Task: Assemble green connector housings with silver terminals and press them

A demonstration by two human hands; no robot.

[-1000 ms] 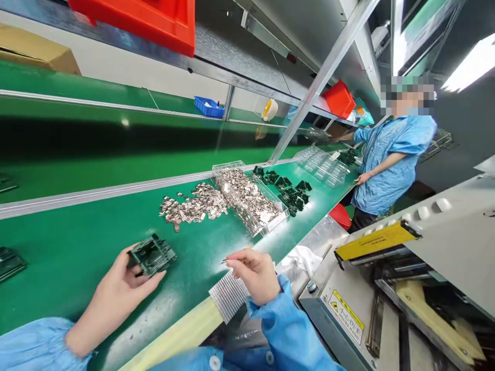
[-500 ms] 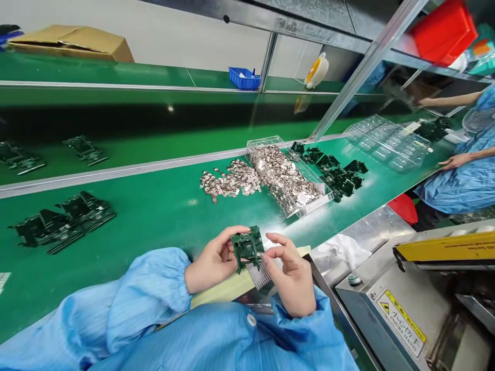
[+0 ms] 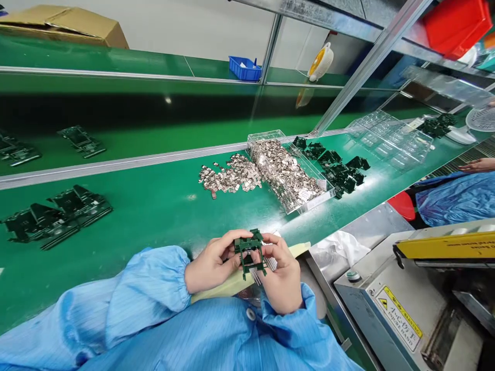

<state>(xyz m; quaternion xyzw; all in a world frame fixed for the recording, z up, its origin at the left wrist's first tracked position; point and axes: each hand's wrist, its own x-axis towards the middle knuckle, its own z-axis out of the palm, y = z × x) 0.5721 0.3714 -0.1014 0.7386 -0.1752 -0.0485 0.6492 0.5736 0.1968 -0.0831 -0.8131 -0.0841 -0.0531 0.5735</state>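
- My left hand [image 3: 212, 268] and right hand [image 3: 282, 278] are both closed narrowly on a dark green moulded part [image 3: 249, 246], pinching it.
- Ahead, a clear tray [image 3: 313, 202] of metal pieces sits on the bench [image 3: 154, 216].

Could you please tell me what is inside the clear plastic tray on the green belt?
The clear plastic tray is heaped with small silvery metal pieces; the heap hides the tray's floor, so nothing beneath the top layer can be seen.

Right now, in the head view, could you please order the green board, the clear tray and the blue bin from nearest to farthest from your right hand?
From your right hand:
1. Green board, between both hands.
2. Clear tray, ahead on the belt.
3. Blue bin, on the far belt.
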